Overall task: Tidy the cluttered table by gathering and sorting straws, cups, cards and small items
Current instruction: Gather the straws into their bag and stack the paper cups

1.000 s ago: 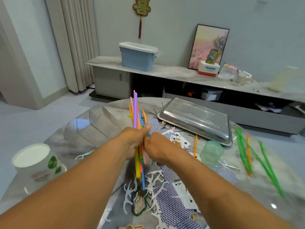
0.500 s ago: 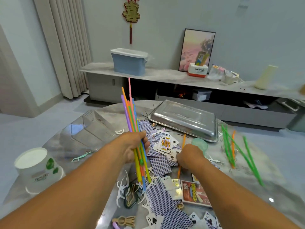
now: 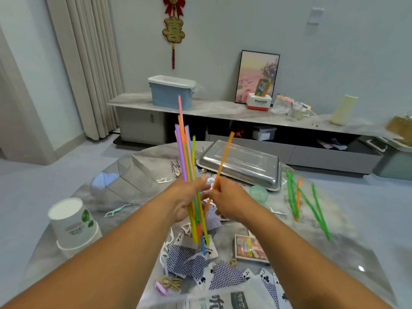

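- A white paper cup (image 3: 72, 224) is sitting upside down on the round table (image 3: 347, 248) at the 9 o'clock edge, well apart from both hands.
- A pale green floss pick (image 3: 117, 210) is lying just to the right of the cup; a white one (image 3: 164, 180) is lying further back toward 11 o'clock.
- The left hand (image 3: 186, 198) is hovering above the table's centre, its grip closing round a bundle of straws (image 3: 186, 161) in purple, pink, orange, green, yellow and blue. The bundle is standing near upright, its tops pointing toward 12 o'clock and its lower ends hanging just above the playing cards (image 3: 186, 260).
- The cards, mostly blue backs up, are spreading from the centre toward 6 o'clock, with white floss picks among them.
- The right hand (image 3: 229, 200) is sitting just beside the left, its grip pinching a single orange straw (image 3: 224, 159), which is tilting toward 1 o'clock, apart from the bundle at the top.
- An upturned metal tray (image 3: 243, 165) is lying at 12 to 1 o'clock behind the hands.
- A translucent green cup (image 3: 258, 194) is sitting near the tray's front corner, to the right of the right hand.
- A red card box (image 3: 250, 249) is lying at 5 o'clock.
- Loose green straws (image 3: 312, 207) and an orange one are lying at 3 o'clock.
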Motion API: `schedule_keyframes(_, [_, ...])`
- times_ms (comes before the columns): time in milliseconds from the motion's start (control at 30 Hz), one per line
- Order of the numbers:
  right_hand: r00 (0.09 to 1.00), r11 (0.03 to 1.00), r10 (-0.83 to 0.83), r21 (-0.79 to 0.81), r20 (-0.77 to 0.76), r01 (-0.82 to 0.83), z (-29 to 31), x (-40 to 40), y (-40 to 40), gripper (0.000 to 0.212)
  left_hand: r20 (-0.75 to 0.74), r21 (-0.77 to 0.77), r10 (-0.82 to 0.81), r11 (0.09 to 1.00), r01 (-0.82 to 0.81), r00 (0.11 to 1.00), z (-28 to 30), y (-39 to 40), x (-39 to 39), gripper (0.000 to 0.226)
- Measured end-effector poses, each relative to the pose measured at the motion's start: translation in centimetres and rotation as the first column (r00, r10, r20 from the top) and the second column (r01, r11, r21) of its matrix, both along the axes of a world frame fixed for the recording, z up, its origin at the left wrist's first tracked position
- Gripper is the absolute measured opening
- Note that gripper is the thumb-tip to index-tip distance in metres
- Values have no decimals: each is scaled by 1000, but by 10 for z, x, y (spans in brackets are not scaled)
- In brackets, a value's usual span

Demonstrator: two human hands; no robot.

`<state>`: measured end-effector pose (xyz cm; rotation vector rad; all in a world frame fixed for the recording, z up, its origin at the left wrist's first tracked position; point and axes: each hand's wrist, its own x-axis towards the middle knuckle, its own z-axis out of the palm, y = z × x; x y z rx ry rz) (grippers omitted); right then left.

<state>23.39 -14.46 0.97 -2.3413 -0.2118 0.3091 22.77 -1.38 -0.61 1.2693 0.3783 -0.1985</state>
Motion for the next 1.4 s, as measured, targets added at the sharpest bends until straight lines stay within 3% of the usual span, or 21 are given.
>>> schedule_keyframes(133, [983, 994, 57, 81, 177, -72, 27, -18, -8, 20, 217, 85, 16, 996, -35, 976, 28, -13, -19, 29])
schedule_keyframes(233, [973, 960, -4, 272, 229, -61, 41, -37, -16, 25, 331, 61, 28, 997, -51, 943, 46, -22, -35, 28])
schedule_keyframes(333, [940, 952, -38, 300, 338, -69, 47, -56, -24, 24, 412, 8, 132, 989, -148, 902, 59, -34, -46, 21])
schedule_keyframes(433, [892, 883, -293, 454, 345, 115, 41, -76, -35, 22, 435, -113, 220, 975, -189, 873, 75, -49, -54, 4])
schedule_keyframes(467, [868, 804, -433, 540, 245, 249, 39, -83, -40, 24, 428, -168, 240, 968, -184, 871, 83, -55, -57, 2])
schedule_keyframes(533, [806, 519, -559, 676, -195, 523, 33, -92, -48, 31, 422, -258, 266, 952, -167, 867, 94, -65, -62, 3])
schedule_keyframes(600, [746, 225, -340, 721, -573, 656, 27, -105, -55, 41, 457, -283, 256, 950, -133, 852, 102, -75, -72, 4])
schedule_keyframes(633, [728, 112, -206, 724, -653, 681, 25, -111, -56, 47, 481, -272, 238, 956, -114, 844, 102, -80, -77, 6])
schedule_keyframes(700, [736, -48, -44, 738, -675, 673, 24, -122, -56, 55, 522, -203, 183, 975, -87, 833, 96, -93, -92, 8])
schedule_keyframes(800, [774, -103, 26, 768, -633, 632, 31, -133, -53, 55, 537, -77, 68, 996, -32, 841, 78, -110, -113, 13])
schedule_keyframes(867, [800, -67, 77, 798, -595, 599, 33, -144, -54, 52, 524, 27, 30, 998, -52, 851, 67, -115, -127, 14])
schedule_keyframes(933, [851, 79, 32, 850, -524, 520, 29, -153, -60, 56, 518, 96, 19, 992, -80, 855, 61, -114, -140, 13])
schedule_keyframes(1033, [961, 379, -108, 883, -254, 276, 29, -164, -76, 69, 521, 181, -60, 983, -42, 851, 52, -109, -158, 12])
schedule_keyframes(1167, [986, 589, -135, 808, 93, 4, 45, -174, -89, 55, 561, 226, -202, 970, 86, 802, 27, -119, -186, 41])
schedule_keyframes(1267, [958, 671, -233, 741, 167, 33, 49, -179, -86, 45, 540, 294, -266, 949, 118, 799, 3, -130, -201, 48])
schedule_keyframes(1400, [935, 633, -318, 769, 155, 88, 41, -188, -90, 24, 526, 328, -320, 931, 160, 788, -10, -135, -207, 36])
